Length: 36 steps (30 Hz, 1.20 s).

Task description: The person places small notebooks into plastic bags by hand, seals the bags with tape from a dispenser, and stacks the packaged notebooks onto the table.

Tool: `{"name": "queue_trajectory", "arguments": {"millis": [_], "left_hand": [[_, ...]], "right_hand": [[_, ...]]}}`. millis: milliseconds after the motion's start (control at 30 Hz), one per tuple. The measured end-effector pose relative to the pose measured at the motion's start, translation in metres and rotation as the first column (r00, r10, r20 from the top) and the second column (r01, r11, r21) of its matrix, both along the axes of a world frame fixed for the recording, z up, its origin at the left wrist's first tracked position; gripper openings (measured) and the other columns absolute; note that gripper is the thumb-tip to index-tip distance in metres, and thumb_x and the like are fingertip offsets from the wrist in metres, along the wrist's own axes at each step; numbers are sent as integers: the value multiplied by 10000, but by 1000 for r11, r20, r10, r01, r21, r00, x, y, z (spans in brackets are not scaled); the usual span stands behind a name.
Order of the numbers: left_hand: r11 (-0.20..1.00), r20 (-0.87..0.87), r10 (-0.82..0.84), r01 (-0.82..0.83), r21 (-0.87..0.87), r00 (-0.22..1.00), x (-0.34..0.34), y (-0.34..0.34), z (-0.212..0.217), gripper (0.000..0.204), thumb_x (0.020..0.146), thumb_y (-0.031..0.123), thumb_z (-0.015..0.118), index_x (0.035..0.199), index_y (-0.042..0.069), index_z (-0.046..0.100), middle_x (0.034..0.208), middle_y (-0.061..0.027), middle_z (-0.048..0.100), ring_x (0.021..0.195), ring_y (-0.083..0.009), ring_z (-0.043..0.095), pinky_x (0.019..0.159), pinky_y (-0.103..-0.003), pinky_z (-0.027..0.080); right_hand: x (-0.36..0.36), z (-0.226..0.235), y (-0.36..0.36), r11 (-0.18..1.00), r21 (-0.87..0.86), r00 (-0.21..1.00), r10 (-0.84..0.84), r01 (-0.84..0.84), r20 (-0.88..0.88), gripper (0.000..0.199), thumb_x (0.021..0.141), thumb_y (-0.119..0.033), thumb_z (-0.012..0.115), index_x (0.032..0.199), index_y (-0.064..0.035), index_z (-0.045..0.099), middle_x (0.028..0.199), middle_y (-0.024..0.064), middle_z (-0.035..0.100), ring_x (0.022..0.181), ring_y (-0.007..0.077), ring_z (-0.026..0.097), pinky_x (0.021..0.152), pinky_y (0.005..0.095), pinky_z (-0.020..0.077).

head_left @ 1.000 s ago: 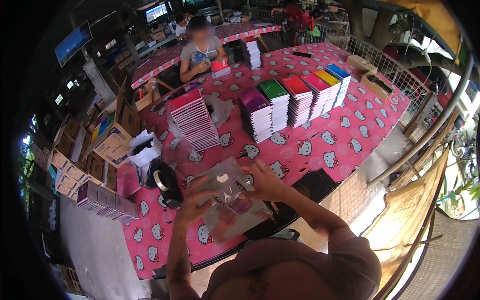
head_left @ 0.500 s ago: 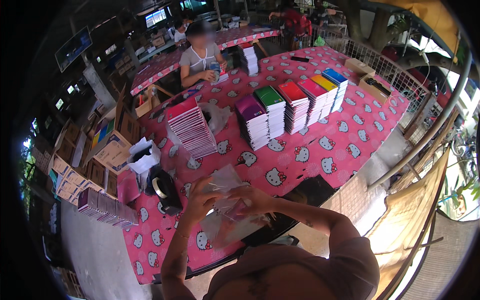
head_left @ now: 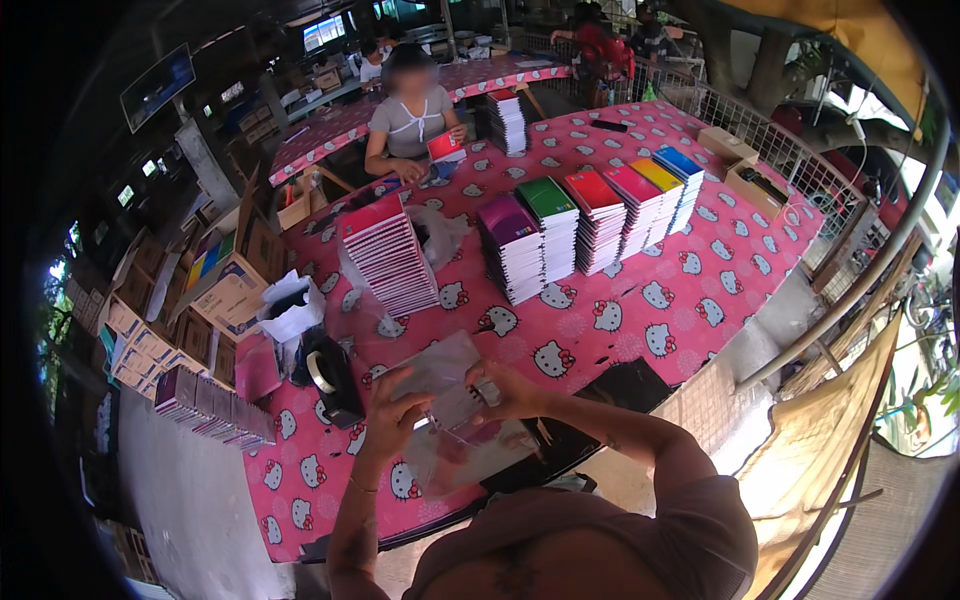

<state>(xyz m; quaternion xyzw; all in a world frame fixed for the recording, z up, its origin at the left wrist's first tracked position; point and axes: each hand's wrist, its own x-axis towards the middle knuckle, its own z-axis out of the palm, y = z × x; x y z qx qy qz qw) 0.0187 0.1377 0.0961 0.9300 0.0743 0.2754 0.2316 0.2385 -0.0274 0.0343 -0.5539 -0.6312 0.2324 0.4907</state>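
Note:
Above the near edge of the table, both hands hold a spiral notebook (head_left: pixel 455 405) in a clear plastic sleeve (head_left: pixel 440 358). My left hand (head_left: pixel 398 408) pinches its left side, fingers bent. My right hand (head_left: pixel 507 390) grips its right side, near the dark spiral binding. Beneath them lies a clear, shiny sheet (head_left: pixel 440 465) at the table edge. A black tape dispenser (head_left: pixel 335 385) with a pale roll stands left of my left hand. Beyond it, a tall stack of red spiral notebooks (head_left: pixel 390 260) leans slightly.
Stacks of purple (head_left: pixel 512 250), green (head_left: pixel 550 225) and other coloured notebooks stand mid-table. A white paper bag (head_left: pixel 292 308), cardboard boxes (head_left: pixel 225 295) and purple notebooks (head_left: pixel 210 408) are at left. Across the pink patterned table (head_left: pixel 640 340), a co-worker (head_left: pixel 412 120) holds a red notebook (head_left: pixel 445 147).
My right hand has shifted its grip, and the notebook's spiral now shows beside its fingers. The co-worker has raised a red notebook. The whole view has tilted slightly.

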Motion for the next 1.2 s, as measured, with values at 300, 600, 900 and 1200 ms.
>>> {"name": "queue_trajectory", "arguments": {"millis": [300,600,900,1200], "left_hand": [[979,77,-60,44,200,995,32,-7,-17,267,703,72,789,934,208,794,1290,-90,579,1228,-351,500,1003,-463,432],[995,99,93,-90,-33,991,17,-2,-26,265,726,51,763,948,193,787,1313,-98,553,1242,-353,469,1028,-480,396],[983,131,-1,-23,180,991,29,-2,-36,261,698,109,807,935,216,789,1327,-83,549,1256,-349,464,1046,-488,390],[978,18,-89,84,190,996,32,3,-44,332,718,161,813,1042,198,753,1389,-162,486,1299,-399,437,1089,-527,350]], "right_hand": [[-11,-11,11,946,151,888,204,-288,412,566,776,-394,802,1301,-226,673,1509,178,408,1432,339,363,1142,537,290],[-4,-28,13,993,56,761,115,-104,-639,255,954,-164,658,1187,-67,694,1503,162,421,1371,227,452,1098,376,385],[-21,-44,38,972,-210,969,50,-103,-242,408,899,-258,733,1259,-78,665,1511,170,415,1302,285,515,1030,385,453],[-24,-48,38,981,-168,957,40,-92,-288,576,859,-255,772,1370,-81,571,1530,188,369,1317,325,498,1068,419,430]]}}
